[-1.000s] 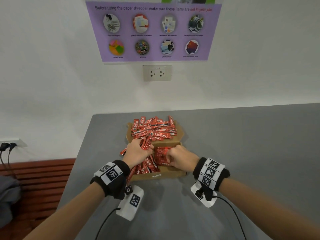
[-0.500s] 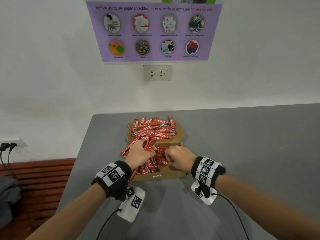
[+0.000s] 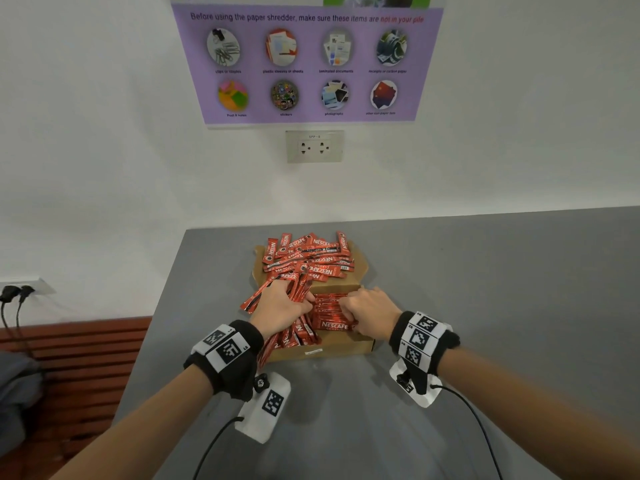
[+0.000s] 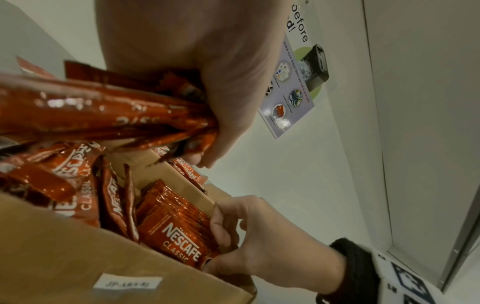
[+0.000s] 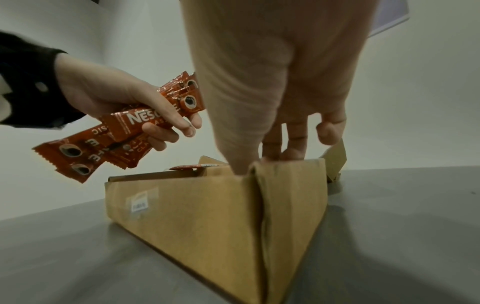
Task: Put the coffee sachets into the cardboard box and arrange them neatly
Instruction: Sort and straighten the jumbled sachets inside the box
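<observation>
A brown cardboard box (image 3: pixel 329 346) stands open on the grey table. My left hand (image 3: pixel 282 306) grips a bundle of red coffee sachets (image 3: pixel 298 332) over the box's left half; in the left wrist view this hand (image 4: pixel 215 98) holds the bundle (image 4: pixel 103 111) above the box. My right hand (image 3: pixel 367 308) reaches into the right half, thumb and curled fingers pinching a neat stack of sachets (image 4: pixel 176 230). From the right wrist, its fingers (image 5: pixel 275 144) dip behind the box corner (image 5: pixel 254 185). A loose pile of sachets (image 3: pixel 308 258) lies on the far flap.
The box sits near the table's left edge (image 3: pixel 162 306), with a white wall and a socket (image 3: pixel 314 146) behind. A wooden bench (image 3: pixel 76 358) stands below to the left. Bare grey table surface (image 3: pixel 502 289) stretches to the right.
Both hands have stayed at the box. The left hand's bundle has shifted slightly, and the right hand has edged a little toward the box's right wall.
</observation>
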A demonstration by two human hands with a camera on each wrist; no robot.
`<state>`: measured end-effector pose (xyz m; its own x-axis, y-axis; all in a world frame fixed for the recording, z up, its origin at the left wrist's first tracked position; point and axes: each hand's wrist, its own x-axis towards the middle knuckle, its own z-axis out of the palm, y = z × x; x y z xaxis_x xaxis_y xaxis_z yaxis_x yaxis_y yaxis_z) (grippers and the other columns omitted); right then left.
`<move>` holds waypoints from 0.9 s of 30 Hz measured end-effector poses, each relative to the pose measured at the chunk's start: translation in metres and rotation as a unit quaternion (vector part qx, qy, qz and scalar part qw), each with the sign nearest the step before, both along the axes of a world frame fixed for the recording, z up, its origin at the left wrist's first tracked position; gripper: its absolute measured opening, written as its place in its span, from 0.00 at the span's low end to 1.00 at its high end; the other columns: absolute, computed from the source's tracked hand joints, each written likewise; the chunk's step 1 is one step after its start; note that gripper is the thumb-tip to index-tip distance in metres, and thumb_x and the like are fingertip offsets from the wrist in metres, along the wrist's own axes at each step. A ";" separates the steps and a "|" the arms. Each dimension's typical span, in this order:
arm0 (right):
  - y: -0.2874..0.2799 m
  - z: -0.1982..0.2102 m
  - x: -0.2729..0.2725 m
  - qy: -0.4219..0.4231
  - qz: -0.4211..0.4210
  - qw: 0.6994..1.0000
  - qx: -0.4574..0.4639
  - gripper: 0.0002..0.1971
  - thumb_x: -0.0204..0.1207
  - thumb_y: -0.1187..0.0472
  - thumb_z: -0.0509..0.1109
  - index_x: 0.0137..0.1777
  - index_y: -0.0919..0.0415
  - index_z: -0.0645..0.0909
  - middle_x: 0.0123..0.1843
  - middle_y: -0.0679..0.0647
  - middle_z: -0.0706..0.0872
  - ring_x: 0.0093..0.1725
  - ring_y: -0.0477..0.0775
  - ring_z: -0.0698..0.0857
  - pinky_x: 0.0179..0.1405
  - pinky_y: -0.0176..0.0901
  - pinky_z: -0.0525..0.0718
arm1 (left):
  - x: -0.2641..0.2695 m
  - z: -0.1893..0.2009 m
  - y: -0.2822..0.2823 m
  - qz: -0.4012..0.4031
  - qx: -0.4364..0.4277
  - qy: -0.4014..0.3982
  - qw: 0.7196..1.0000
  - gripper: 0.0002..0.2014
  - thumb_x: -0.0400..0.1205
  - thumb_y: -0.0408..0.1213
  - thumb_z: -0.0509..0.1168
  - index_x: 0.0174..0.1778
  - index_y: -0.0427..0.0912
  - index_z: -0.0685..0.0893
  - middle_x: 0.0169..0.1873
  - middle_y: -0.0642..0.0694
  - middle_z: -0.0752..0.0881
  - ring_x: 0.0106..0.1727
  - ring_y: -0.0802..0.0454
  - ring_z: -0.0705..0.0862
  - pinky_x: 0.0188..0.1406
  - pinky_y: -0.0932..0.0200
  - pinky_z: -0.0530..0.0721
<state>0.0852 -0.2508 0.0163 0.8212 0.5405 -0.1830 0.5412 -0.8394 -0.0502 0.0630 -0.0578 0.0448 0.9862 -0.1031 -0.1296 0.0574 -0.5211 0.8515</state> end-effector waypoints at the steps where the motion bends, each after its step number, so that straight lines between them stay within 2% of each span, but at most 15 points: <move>1: 0.000 0.000 0.000 -0.001 0.000 1.000 0.002 0.10 0.71 0.66 0.68 0.39 0.54 0.70 0.50 0.52 0.84 0.52 0.56 0.81 0.46 0.44 0.68 | 0.000 0.000 0.000 -0.001 -0.002 0.001 1.000 0.05 0.77 0.30 0.69 0.39 0.45 0.84 0.40 0.53 0.85 0.40 0.62 0.82 0.35 0.74 0.75; 4: -0.001 0.002 0.001 0.003 0.000 1.000 0.008 0.11 0.70 0.63 0.72 0.39 0.54 0.70 0.50 0.51 0.83 0.51 0.54 0.81 0.46 0.43 0.67 | 0.001 -0.001 0.001 -0.003 -0.009 0.009 1.000 0.07 0.77 0.31 0.70 0.36 0.47 0.82 0.39 0.54 0.85 0.40 0.60 0.83 0.37 0.71 0.78; 8: -0.002 0.009 0.001 0.008 -0.018 0.999 0.046 0.13 0.70 0.51 0.75 0.41 0.53 0.73 0.47 0.48 0.84 0.47 0.51 0.81 0.44 0.41 0.70 | 0.000 0.001 0.001 0.007 -0.029 0.015 0.999 0.07 0.80 0.35 0.67 0.36 0.44 0.79 0.33 0.50 0.84 0.32 0.57 0.83 0.36 0.67 0.82; 10: 0.000 0.014 0.000 0.013 -0.045 0.991 0.123 0.12 0.74 0.48 0.72 0.44 0.56 0.78 0.43 0.47 0.85 0.41 0.48 0.82 0.41 0.38 0.74 | -0.001 0.004 0.000 0.020 -0.045 -0.001 0.999 0.06 0.81 0.37 0.66 0.38 0.47 0.80 0.36 0.51 0.85 0.37 0.56 0.84 0.41 0.66 0.81; 12: 0.007 0.018 -0.005 0.030 -0.061 0.973 0.219 0.14 0.78 0.46 0.66 0.45 0.58 0.81 0.40 0.49 0.86 0.37 0.47 0.83 0.39 0.38 0.78 | 0.001 0.004 -0.003 0.038 -0.067 -0.011 0.997 0.07 0.83 0.40 0.64 0.44 0.42 0.84 0.42 0.44 0.88 0.44 0.49 0.86 0.49 0.60 0.82; 15: 0.027 0.021 -0.018 0.072 -0.031 0.945 0.318 0.16 0.81 0.46 0.60 0.41 0.58 0.79 0.36 0.49 0.84 0.33 0.44 0.79 0.38 0.38 0.77 | 0.005 0.002 -0.010 0.073 -0.143 0.009 0.987 0.17 0.83 0.46 0.61 0.53 0.34 0.84 0.50 0.37 0.88 0.53 0.42 0.86 0.61 0.47 0.82; 17: 0.039 0.022 -0.025 0.089 -0.037 0.929 0.356 0.14 0.81 0.48 0.61 0.42 0.58 0.76 0.36 0.50 0.82 0.32 0.43 0.77 0.37 0.40 0.77 | 0.008 0.001 -0.014 0.097 -0.189 0.025 0.977 0.21 0.82 0.50 0.62 0.54 0.33 0.84 0.50 0.35 0.88 0.54 0.41 0.86 0.63 0.42 0.81; 20: 0.045 0.022 -0.026 0.093 -0.075 0.901 0.416 0.10 0.81 0.53 0.64 0.44 0.60 0.74 0.34 0.52 0.81 0.31 0.46 0.79 0.38 0.45 0.80 | 0.012 0.002 -0.014 0.109 -0.233 0.037 0.965 0.22 0.80 0.52 0.64 0.58 0.36 0.83 0.52 0.40 0.88 0.57 0.47 0.86 0.65 0.47 0.80; 22: 0.043 0.022 -0.023 0.085 -0.095 0.895 0.428 0.07 0.80 0.56 0.66 0.45 0.59 0.73 0.34 0.55 0.80 0.32 0.49 0.78 0.37 0.46 0.79 | 0.012 0.002 -0.011 0.090 -0.221 0.043 0.970 0.30 0.73 0.59 0.69 0.61 0.39 0.82 0.56 0.45 0.87 0.59 0.50 0.84 0.66 0.49 0.79; 23: 0.041 0.022 -0.022 0.079 -0.100 0.896 0.425 0.07 0.79 0.57 0.67 0.46 0.59 0.73 0.34 0.54 0.79 0.32 0.49 0.77 0.36 0.43 0.77 | 0.012 0.002 -0.009 0.076 -0.217 0.043 0.972 0.29 0.72 0.58 0.70 0.60 0.39 0.83 0.54 0.45 0.87 0.57 0.50 0.85 0.64 0.50 0.80; 24: 0.038 0.022 -0.020 0.071 -0.104 0.899 0.419 0.07 0.78 0.57 0.68 0.47 0.59 0.74 0.34 0.53 0.79 0.31 0.47 0.76 0.34 0.39 0.75 | 0.012 0.001 -0.007 0.065 -0.221 0.038 0.972 0.24 0.74 0.54 0.71 0.55 0.37 0.84 0.49 0.45 0.88 0.52 0.51 0.85 0.58 0.53 0.82; 26: 0.030 0.022 -0.016 0.051 -0.120 0.903 0.409 0.09 0.76 0.57 0.71 0.49 0.61 0.78 0.34 0.48 0.79 0.30 0.42 0.75 0.32 0.30 0.73 | 0.009 0.000 -0.003 0.053 -0.237 0.034 0.970 0.13 0.77 0.46 0.70 0.43 0.37 0.84 0.36 0.45 0.85 0.36 0.52 0.81 0.40 0.59 0.82; 27: 0.025 0.022 -0.014 0.043 -0.130 0.904 0.405 0.10 0.75 0.58 0.73 0.51 0.62 0.79 0.33 0.46 0.79 0.31 0.39 0.75 0.32 0.27 0.73 | 0.008 0.000 -0.002 0.054 -0.249 0.036 0.966 0.12 0.76 0.44 0.71 0.42 0.38 0.83 0.32 0.46 0.84 0.30 0.54 0.79 0.33 0.62 0.80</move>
